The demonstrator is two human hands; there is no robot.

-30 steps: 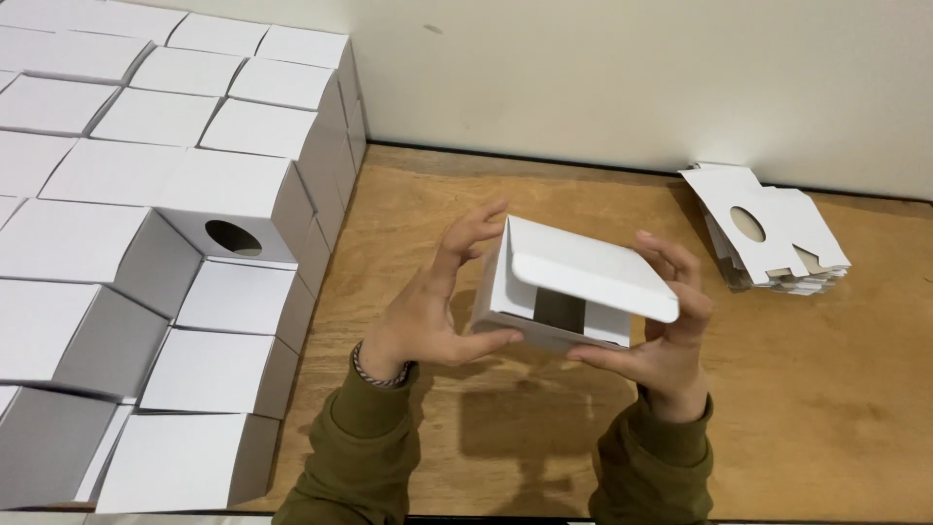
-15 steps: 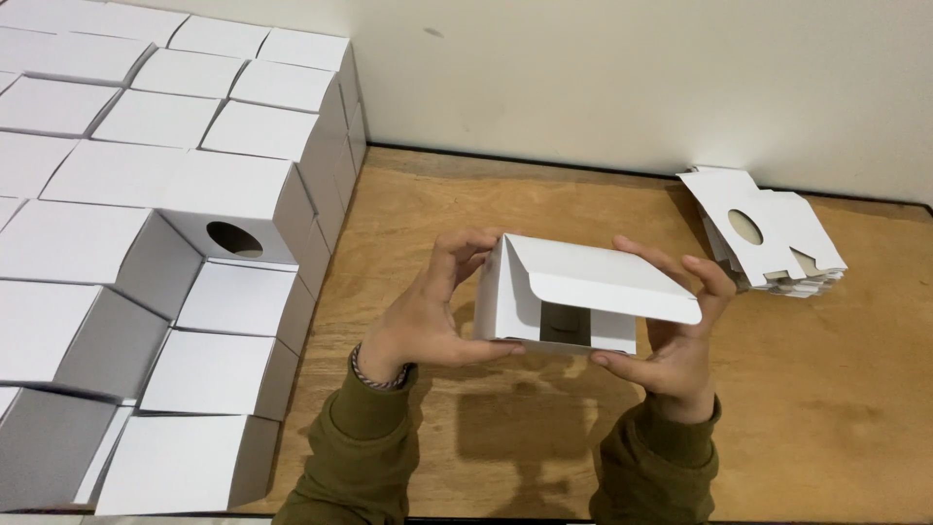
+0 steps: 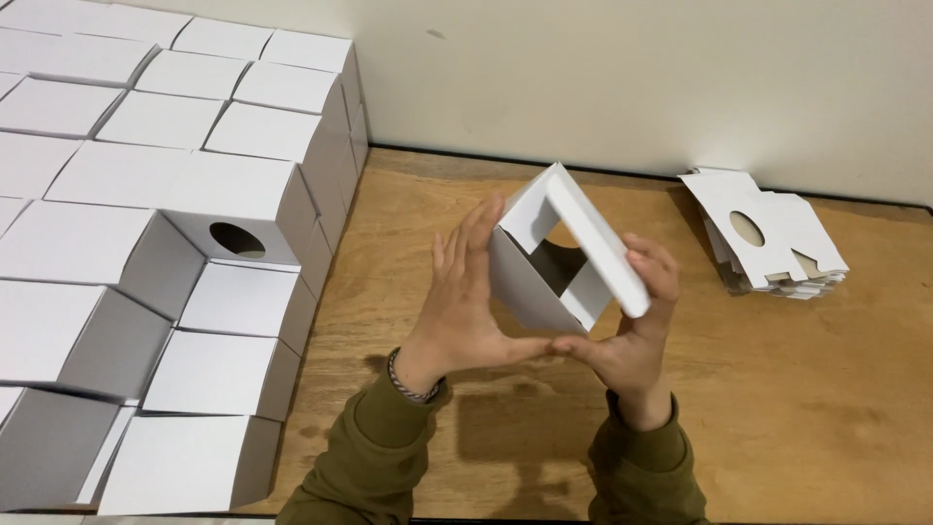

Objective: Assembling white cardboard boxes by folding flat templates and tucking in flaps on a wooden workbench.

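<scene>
Above the wooden table (image 3: 777, 408), left hand (image 3: 465, 311) and right hand (image 3: 632, 335) clasp a tilted, half-folded white cardboard box (image 3: 559, 258), fingers flat against its sides.

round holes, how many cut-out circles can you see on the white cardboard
2. One is in the side of a folded box in the stack on the left; the other is in the top flat sheet of the pile on the right. Sheets beneath may hide more.

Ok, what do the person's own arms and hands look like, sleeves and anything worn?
Both hands are bare, no gloves. The left hand has a thin beaded bracelet at the wrist. The right hand wears nothing visible. Both forearms are covered by olive-green long sleeves with ribbed cuffs.
</scene>
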